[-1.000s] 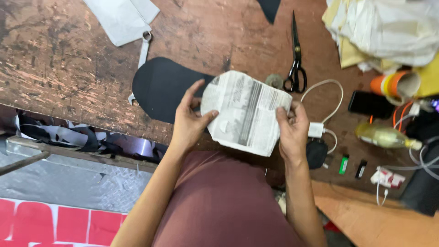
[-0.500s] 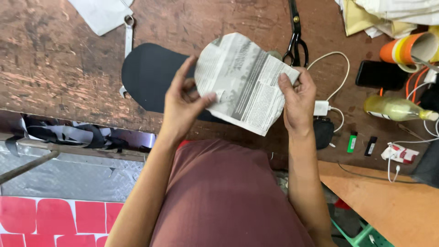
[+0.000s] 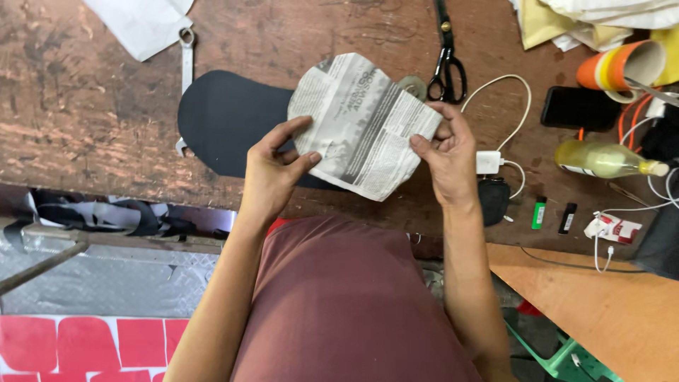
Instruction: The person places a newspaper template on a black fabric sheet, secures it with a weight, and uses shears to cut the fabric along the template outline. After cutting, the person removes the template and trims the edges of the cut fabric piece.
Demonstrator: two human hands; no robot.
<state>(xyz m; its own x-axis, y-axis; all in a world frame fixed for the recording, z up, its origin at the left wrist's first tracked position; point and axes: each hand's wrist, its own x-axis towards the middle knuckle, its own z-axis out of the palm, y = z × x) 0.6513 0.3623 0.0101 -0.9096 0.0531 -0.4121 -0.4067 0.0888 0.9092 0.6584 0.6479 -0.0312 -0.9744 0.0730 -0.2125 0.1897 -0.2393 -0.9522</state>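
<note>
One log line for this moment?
left hand pinches cut newspaper piece | right hand grips opposite edge | above black oval sheet | worn wooden table

Premises present as a small craft or cutting workshop. The worktop (image 3: 85, 106) is bare, scarred, stained wood. Large black-handled scissors (image 3: 445, 60) lie on it near a spanner (image 3: 186, 53), a cut dark sheet with rounded end (image 3: 226, 120) and a newspaper piece trimmed to a curved outline (image 3: 364, 127). Stacked fabric or paper (image 3: 587, 21) and a tape roll (image 3: 622, 67) occupy the far corner. Dark strap offcuts (image 3: 120, 216) hang under the edge above chequered metal plate (image 3: 106, 276).
</note>
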